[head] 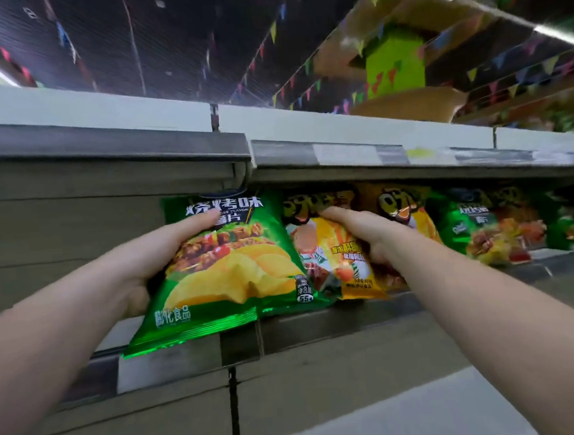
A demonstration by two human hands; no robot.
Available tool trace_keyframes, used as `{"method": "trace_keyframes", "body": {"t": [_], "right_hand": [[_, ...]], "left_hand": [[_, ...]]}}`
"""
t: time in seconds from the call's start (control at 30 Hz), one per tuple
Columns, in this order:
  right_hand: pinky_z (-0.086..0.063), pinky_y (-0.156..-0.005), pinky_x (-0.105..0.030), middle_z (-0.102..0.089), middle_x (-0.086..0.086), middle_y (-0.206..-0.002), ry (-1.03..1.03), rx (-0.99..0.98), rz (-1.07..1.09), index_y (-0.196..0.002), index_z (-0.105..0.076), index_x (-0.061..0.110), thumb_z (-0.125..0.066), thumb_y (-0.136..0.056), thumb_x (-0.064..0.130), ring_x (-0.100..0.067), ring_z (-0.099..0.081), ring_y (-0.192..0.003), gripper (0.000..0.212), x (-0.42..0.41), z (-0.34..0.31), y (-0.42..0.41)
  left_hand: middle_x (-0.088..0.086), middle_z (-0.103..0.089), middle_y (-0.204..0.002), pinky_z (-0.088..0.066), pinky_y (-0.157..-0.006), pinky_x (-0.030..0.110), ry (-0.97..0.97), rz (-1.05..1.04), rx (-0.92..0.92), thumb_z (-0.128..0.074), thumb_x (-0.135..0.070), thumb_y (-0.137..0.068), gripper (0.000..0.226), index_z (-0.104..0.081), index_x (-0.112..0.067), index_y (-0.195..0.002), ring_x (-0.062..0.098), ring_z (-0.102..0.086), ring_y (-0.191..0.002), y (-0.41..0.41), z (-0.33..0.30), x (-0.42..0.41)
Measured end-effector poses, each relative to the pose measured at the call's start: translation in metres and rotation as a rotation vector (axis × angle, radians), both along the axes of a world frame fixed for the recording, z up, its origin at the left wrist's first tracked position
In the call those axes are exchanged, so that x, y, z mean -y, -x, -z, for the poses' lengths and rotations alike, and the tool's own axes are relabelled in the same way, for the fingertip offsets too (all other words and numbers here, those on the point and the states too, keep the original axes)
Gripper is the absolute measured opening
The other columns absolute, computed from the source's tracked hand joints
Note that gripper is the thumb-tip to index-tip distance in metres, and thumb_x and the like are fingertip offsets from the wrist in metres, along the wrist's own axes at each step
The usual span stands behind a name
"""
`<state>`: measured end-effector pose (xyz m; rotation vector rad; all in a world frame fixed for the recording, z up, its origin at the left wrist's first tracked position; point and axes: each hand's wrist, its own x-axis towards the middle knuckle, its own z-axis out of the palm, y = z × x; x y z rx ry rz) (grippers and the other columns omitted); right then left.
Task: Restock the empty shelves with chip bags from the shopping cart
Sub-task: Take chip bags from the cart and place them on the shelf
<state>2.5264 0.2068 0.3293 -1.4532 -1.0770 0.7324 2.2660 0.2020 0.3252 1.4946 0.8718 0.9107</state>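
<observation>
Grey metal store shelving (69, 172), two tiers in view: upper tier edge with a white price-label strip (359, 151); lower tier carrying bagged snacks.

Ceiling, dark, hung with strings of small coloured triangular pennants (274, 33); two lit tube lights at upper right.

Large glossy green chip bag printed with potato crisps and grilled skewers (227, 266): held upright at the front of the lower tier, its bottom seam hanging over the shelf lip. Left hand (151, 262) grips its left edge, thumb laid across the front near the top.

Yellow-orange snack bag with a cartoon figure (329, 255): standing just right of the green one, touching it. Right hand (366, 235) grips its right side, fingers bent over the top of the bag.

Second yellow-orange bag (405, 208) behind the right hand; smaller green bag (475, 226) further right; remaining bags beyond, blurred.
</observation>
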Motion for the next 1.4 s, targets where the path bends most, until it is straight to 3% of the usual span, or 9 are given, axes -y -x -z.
{"method": "trace_keyframes", "body": {"t": [0.2,0.37,0.57,0.67,0.83,0.93,1.1,1.27,1.4], "right_hand": [[-0.049,-0.057,-0.028,-0.061,-0.01,-0.069,-0.077,-0.017,0.028,-0.092,-0.058,0.007,-0.069,-0.082,0.032,-0.023,-0.058,-0.057,0.029,-0.018,-0.006,-0.007],[-0.04,-0.095,-0.034,-0.053,-0.02,-0.129,-0.142,0.172,0.181,-0.13,-0.049,-0.002,-0.057,-0.085,0.043,-0.036,-0.051,-0.117,0.064,-0.029,0.007,-0.011],[-0.037,-0.079,-0.03,-0.054,-0.016,-0.111,-0.236,0.228,0.251,-0.126,-0.047,-0.002,-0.055,-0.089,0.04,-0.032,-0.053,-0.107,0.057,-0.023,0.018,-0.006],[-0.035,-0.095,-0.036,-0.042,-0.02,-0.135,-0.242,0.445,0.354,-0.138,-0.033,-0.002,-0.054,-0.09,0.04,-0.035,-0.041,-0.125,0.067,-0.014,0.017,0.003],[-0.033,-0.098,-0.029,-0.047,-0.011,-0.133,-0.572,0.833,0.376,-0.133,-0.046,0.006,-0.051,-0.093,0.024,-0.025,-0.041,-0.126,0.045,0.018,0.02,0.035],[-0.042,-0.097,-0.03,-0.063,-0.002,-0.119,-0.563,0.726,0.068,-0.12,-0.062,0.017,-0.051,-0.093,0.03,-0.018,-0.056,-0.112,0.032,0.025,0.021,0.077],[-0.045,-0.101,-0.039,-0.059,-0.001,-0.128,-0.087,0.372,-0.324,-0.134,-0.047,0.017,-0.06,-0.067,0.072,-0.021,-0.058,-0.113,0.087,0.002,0.026,0.139],[-0.056,-0.082,-0.037,-0.073,-0.013,-0.098,0.039,-0.003,-0.393,-0.111,-0.065,0.006,-0.079,-0.068,0.041,-0.027,-0.07,-0.086,0.057,-0.034,0.022,0.15],[-0.056,-0.077,-0.034,-0.071,-0.013,-0.1,0.045,-0.092,-0.373,-0.113,-0.064,0.007,-0.074,-0.076,0.034,-0.026,-0.067,-0.078,0.047,-0.068,0.015,0.154]], "left_hand": [[0.013,-0.071,-0.066,-0.056,-0.045,0.032,0.023,-0.083,-0.035,-0.065,-0.049,-0.057,0.041,-0.072,-0.009,-0.048,0.022,-0.066,-0.047,-0.01,0.002,0.007],[0.012,-0.071,-0.064,-0.056,-0.045,0.03,0.028,-0.156,-0.045,-0.067,-0.048,-0.054,0.04,-0.069,-0.009,-0.058,0.022,-0.066,-0.046,-0.014,0.001,0.007],[0.01,-0.071,-0.063,-0.056,-0.045,0.029,0.012,-0.168,-0.052,-0.066,-0.05,-0.058,0.039,-0.072,-0.011,-0.049,0.02,-0.066,-0.047,-0.011,0.005,0.008],[0.01,-0.07,-0.061,-0.054,-0.04,0.028,0.008,-0.187,-0.039,-0.065,-0.047,-0.067,0.037,-0.067,-0.01,-0.067,0.02,-0.065,-0.044,-0.003,0.006,0.008],[0.008,-0.067,-0.054,-0.05,-0.036,0.024,0.042,-0.228,-0.013,-0.061,-0.047,-0.081,0.038,-0.06,-0.01,-0.073,0.018,-0.062,-0.039,0.021,0.006,0.002],[0.009,-0.068,-0.056,-0.052,-0.038,0.025,0.062,-0.229,-0.023,-0.062,-0.048,-0.079,0.039,-0.062,-0.01,-0.074,0.018,-0.064,-0.041,0.035,0.009,-0.006],[0.01,-0.07,-0.062,-0.055,-0.043,0.028,0.082,-0.181,-0.02,-0.064,-0.049,-0.079,0.041,-0.065,-0.009,-0.078,0.02,-0.066,-0.046,0.05,0.013,-0.021],[0.012,-0.07,-0.062,-0.055,-0.044,0.028,0.066,-0.198,-0.006,-0.061,-0.049,-0.084,0.041,-0.065,-0.008,-0.081,0.021,-0.066,-0.046,0.062,0.007,-0.04],[0.016,-0.07,-0.084,-0.059,-0.063,0.034,-0.083,-0.337,-0.03,-0.06,-0.041,-0.088,0.041,-0.059,-0.006,-0.111,0.026,-0.068,-0.065,0.069,0.009,-0.058]]}}
